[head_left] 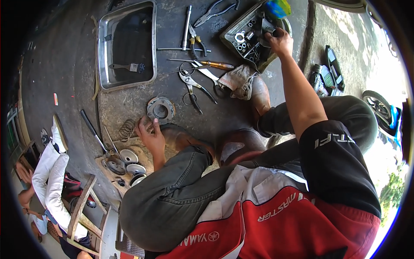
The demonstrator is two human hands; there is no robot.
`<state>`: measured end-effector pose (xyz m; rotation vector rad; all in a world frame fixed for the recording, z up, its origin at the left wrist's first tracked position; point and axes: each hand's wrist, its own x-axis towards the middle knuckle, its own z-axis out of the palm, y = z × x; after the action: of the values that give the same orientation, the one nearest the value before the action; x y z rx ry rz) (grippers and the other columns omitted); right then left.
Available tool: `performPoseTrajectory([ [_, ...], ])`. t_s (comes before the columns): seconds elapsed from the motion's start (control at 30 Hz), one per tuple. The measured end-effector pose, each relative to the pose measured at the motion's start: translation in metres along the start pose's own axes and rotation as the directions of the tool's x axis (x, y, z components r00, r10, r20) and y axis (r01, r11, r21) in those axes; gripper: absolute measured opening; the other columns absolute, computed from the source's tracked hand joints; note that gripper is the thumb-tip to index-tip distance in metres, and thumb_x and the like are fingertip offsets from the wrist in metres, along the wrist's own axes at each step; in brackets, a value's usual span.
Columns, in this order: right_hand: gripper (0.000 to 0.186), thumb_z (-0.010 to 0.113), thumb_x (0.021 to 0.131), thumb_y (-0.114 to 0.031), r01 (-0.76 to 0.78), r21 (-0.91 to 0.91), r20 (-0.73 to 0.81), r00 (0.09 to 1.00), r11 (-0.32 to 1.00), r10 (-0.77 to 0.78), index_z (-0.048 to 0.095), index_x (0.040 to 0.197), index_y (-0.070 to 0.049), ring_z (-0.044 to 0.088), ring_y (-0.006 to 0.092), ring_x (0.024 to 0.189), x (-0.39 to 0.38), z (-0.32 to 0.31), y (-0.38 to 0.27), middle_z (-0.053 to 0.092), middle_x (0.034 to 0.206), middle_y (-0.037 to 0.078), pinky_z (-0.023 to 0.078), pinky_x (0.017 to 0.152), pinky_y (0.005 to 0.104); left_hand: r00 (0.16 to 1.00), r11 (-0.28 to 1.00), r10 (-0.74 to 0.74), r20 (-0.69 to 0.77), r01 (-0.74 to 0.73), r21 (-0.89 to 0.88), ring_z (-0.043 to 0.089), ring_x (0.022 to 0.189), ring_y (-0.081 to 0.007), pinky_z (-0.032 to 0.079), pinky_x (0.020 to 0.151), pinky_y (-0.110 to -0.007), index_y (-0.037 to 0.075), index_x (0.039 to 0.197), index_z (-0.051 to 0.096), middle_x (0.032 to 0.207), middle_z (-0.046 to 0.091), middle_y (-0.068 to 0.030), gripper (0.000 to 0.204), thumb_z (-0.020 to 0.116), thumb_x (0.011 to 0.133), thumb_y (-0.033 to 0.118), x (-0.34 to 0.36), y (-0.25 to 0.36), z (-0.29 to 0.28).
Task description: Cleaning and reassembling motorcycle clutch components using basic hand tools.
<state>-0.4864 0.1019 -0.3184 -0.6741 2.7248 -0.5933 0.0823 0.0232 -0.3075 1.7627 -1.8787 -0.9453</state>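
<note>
My right hand (281,43) reaches into a metal parts tray (227,35) at the upper right. Its fingers are closed on a dark grey cylindrical metal part (268,27), whose kind I cannot make out. Washers, rings (239,37) and bolts lie loose in that tray. At the left, my left hand (152,139) is low over the floor, thumb and fingers apart and partly curled, with nothing plainly held. Just beyond its fingertips lies a round clutch assembly (161,110). A coil spring (126,130) lies to its left.
A steel pan (101,56) with dark liquid and a paintbrush (129,67) stands at the far left. Pliers (189,82), scissors (207,71), a screwdriver (217,65) and a T-handle wrench (186,30) lie between. Pulley discs (129,156) sit near my left knee; another person sits at far left.
</note>
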Motion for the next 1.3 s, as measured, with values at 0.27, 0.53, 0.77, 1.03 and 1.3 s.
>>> performPoseTrajectory([
  [0.27,0.061,0.077,0.079,-0.057,0.000,-0.036,-0.071,0.997,0.999,-0.003,0.077,0.116,-0.008,0.073,0.0333,0.103,0.018,0.005,-0.019,0.077,0.107,0.018,0.054,0.096,0.0398,1.000,0.999,-0.005,-0.008,0.005,-0.054,0.066,0.105,-0.0274,0.057,0.081,-0.039,0.003,0.137,0.054,0.138,0.045,-0.0174,0.048,0.072,0.098,0.025,0.001,-0.001,0.002],
  [0.53,0.047,0.068,0.085,-0.031,-0.048,0.100,-0.115,0.992,0.994,0.060,0.072,0.126,-0.009,0.066,0.0394,0.118,0.011,0.035,-0.006,0.071,0.119,0.025,0.050,0.105,0.0429,1.000,0.999,-0.015,-0.018,0.015,-0.035,0.065,0.107,-0.0270,0.056,0.083,-0.040,0.003,0.136,0.055,0.139,0.045,-0.0172,0.048,0.072,0.098,0.024,0.001,0.003,0.004],
  [0.77,0.061,0.080,0.078,-0.051,0.148,-0.251,0.019,0.989,0.957,-0.148,0.072,0.125,-0.012,0.060,0.0389,0.124,-0.030,0.061,-0.018,0.061,0.135,0.021,0.050,0.105,0.0443,0.982,0.976,0.182,-0.052,-0.174,0.132,0.067,0.102,-0.0255,0.055,0.084,-0.039,0.002,0.134,0.056,0.138,0.046,-0.0179,0.044,0.071,0.099,0.022,0.002,0.004,0.006],
  [1.03,0.045,0.076,0.081,-0.041,0.116,0.262,-0.069,0.993,0.958,-0.101,0.078,0.096,0.001,0.074,0.0270,0.084,-0.077,0.030,-0.063,0.077,0.092,0.017,0.056,0.084,0.0379,0.982,0.903,-0.044,0.184,0.118,-0.413,0.067,0.092,-0.0170,0.054,0.079,-0.033,0.003,0.116,0.070,0.107,0.071,-0.0082,0.024,0.067,0.101,0.021,0.021,0.036,0.014],
  [1.3,0.044,0.085,0.069,-0.027,0.696,0.482,0.367,0.391,0.532,-0.844,0.071,0.103,-0.003,0.068,0.0366,0.090,-0.255,0.077,-0.172,0.068,0.100,0.016,0.057,0.082,0.0442,0.703,0.339,-0.009,0.711,0.671,-0.660,0.069,0.093,-0.0149,0.056,0.081,-0.029,0.001,0.127,0.067,0.104,0.072,-0.0069,0.037,0.059,0.107,0.030,0.009,0.044,0.020],
])
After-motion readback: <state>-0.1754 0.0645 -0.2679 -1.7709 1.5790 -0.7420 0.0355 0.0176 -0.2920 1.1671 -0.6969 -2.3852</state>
